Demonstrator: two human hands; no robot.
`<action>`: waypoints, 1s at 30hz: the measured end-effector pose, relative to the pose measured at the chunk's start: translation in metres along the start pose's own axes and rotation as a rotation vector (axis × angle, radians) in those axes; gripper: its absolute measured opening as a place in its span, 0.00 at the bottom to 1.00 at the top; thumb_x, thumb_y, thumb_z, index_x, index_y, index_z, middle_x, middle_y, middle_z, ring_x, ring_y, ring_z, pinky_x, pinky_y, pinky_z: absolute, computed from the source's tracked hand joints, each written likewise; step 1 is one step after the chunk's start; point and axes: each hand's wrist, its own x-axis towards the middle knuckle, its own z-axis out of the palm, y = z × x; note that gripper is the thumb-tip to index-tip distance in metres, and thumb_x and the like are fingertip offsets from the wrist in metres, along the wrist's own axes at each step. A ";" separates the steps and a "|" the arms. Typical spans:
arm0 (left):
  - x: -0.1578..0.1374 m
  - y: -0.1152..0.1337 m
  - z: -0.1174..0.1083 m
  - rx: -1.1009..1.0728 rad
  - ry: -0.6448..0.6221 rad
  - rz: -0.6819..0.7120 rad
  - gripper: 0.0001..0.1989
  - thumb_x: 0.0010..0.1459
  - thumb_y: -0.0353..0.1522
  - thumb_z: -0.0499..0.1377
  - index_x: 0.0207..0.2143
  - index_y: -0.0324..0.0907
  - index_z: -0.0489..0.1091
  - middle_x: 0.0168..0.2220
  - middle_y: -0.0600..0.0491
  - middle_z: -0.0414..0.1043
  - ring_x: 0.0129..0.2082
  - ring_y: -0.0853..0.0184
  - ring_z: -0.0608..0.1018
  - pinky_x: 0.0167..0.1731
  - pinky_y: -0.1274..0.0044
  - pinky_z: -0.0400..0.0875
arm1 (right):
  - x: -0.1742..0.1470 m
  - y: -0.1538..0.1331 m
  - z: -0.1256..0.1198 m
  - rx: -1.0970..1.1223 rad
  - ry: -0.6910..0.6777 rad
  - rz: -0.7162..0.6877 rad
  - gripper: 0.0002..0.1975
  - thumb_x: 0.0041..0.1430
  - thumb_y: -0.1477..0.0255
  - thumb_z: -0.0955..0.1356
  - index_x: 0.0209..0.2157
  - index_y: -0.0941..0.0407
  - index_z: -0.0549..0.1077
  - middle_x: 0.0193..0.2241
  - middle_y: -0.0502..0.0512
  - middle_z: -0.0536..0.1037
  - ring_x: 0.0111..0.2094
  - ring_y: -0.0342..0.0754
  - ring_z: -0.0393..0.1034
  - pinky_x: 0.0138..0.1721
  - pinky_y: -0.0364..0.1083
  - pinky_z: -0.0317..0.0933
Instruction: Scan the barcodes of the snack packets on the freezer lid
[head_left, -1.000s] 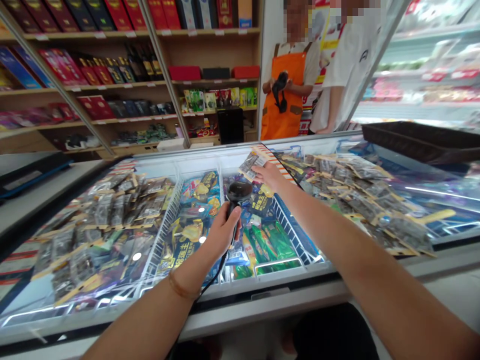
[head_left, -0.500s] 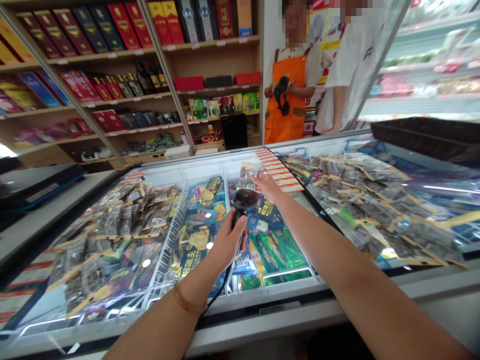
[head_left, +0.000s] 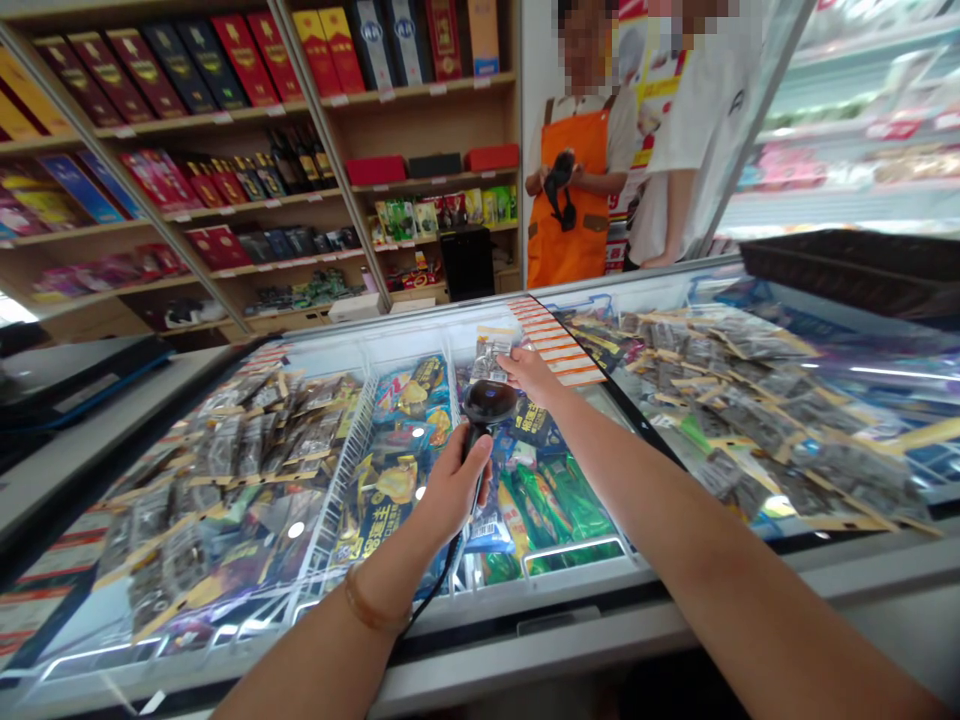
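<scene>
While left hand grips scanner, freezer holds ice-cream packs.

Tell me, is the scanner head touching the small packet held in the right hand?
Cannot tell. In the head view the scanner sits just below the packet and overlaps the right hand; no clear gap or contact shows.

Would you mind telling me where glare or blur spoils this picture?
Head view: lamp glare spots the freezer lid; the chiller shelves at far right are washed out and blurred; shelf posts bow near the edges; the scanner and packet stay sharp.
</scene>
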 end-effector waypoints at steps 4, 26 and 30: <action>0.001 -0.001 0.000 -0.001 0.000 -0.018 0.27 0.54 0.58 0.60 0.37 0.45 0.60 0.21 0.62 0.65 0.13 0.75 0.65 0.14 0.80 0.56 | 0.001 0.002 -0.002 0.017 -0.027 -0.016 0.14 0.54 0.61 0.75 0.36 0.55 0.73 0.28 0.49 0.79 0.30 0.45 0.75 0.36 0.43 0.70; -0.053 0.064 -0.151 -0.031 0.534 0.060 0.22 0.54 0.52 0.62 0.33 0.46 0.59 0.18 0.62 0.66 0.11 0.72 0.66 0.11 0.80 0.58 | -0.042 -0.020 0.163 -0.035 -0.236 0.228 0.12 0.56 0.70 0.76 0.26 0.56 0.71 0.18 0.47 0.73 0.21 0.40 0.68 0.28 0.39 0.66; -0.088 0.068 -0.188 -0.052 0.687 -0.001 0.18 0.55 0.47 0.62 0.32 0.45 0.60 0.18 0.61 0.65 0.11 0.72 0.66 0.11 0.80 0.58 | -0.051 -0.014 0.233 -0.066 -0.256 0.281 0.16 0.54 0.71 0.78 0.22 0.56 0.69 0.16 0.48 0.73 0.20 0.42 0.70 0.27 0.41 0.70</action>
